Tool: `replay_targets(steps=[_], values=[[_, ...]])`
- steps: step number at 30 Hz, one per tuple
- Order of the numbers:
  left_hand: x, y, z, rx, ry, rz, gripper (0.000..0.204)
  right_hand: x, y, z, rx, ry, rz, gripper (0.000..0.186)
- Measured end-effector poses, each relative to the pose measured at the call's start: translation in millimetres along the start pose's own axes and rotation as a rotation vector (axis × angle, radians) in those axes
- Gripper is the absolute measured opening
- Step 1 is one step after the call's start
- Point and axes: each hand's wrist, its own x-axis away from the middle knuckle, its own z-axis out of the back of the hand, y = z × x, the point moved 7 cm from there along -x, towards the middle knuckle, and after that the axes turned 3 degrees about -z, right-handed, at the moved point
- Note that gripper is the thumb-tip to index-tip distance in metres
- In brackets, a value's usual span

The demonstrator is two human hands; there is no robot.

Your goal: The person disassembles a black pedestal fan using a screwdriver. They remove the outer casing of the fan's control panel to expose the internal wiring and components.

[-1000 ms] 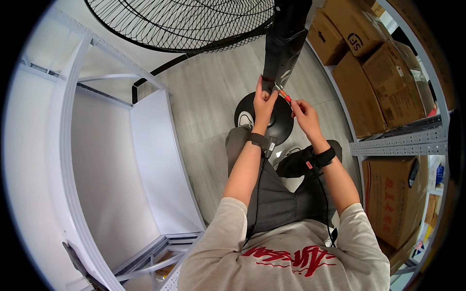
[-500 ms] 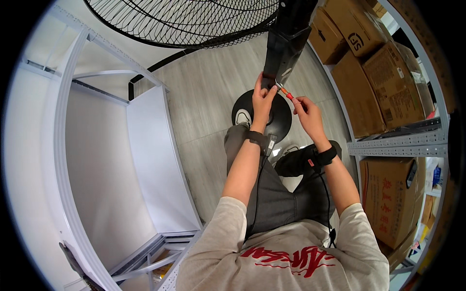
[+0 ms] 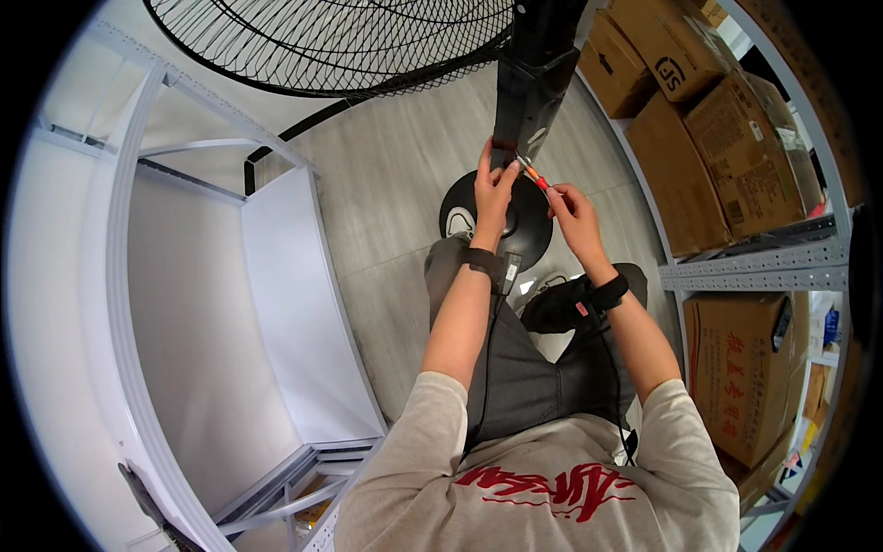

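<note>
And here is the right hand (image 3: 574,213), thumb and fingers pinching the rear of a slim screwdriver (image 3: 541,182) with a red-and-orange handle; the tool slants up and to the left, its metal end at the foot of the fan's black column (image 3: 526,101), though whether the tip sits in anything is too small to tell; close by is the left hand (image 3: 494,195), index finger stretched up along the column's lower end, thumb right beside the tool's front; whether those fingers close round the post or merely press against it, I cannot tell; below them the round black base (image 3: 533,235) lies on the grey floor (image 3: 395,184), a white shoe (image 3: 460,222) at its left edge; up top the wire fan grille (image 3: 349,51) spreads out left of the column; over on the right, cardboard boxes (image 3: 754,152) crowd the metal shelving (image 3: 754,267); on the left stands a white shelf unit (image 3: 294,313); black bands circle both wrists, a cable trailing from each toward the waist.
</note>
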Motion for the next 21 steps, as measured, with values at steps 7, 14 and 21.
replay_targets(steps=[7,14,21], values=[[0.4,-3.4,1.0,0.068,-0.022,0.006,0.069,13.7,-50.7,1.9,0.399,0.142,0.269,0.021],[2.7,-2.9,-0.8,0.047,-0.038,0.006,0.069,16.5,-56.6,4.1,0.486,0.148,0.338,0.02],[2.6,-2.8,-4.1,0.079,-0.07,0.009,0.069,-1.5,-19.2,3.4,0.072,-0.005,-0.035,0.019]])
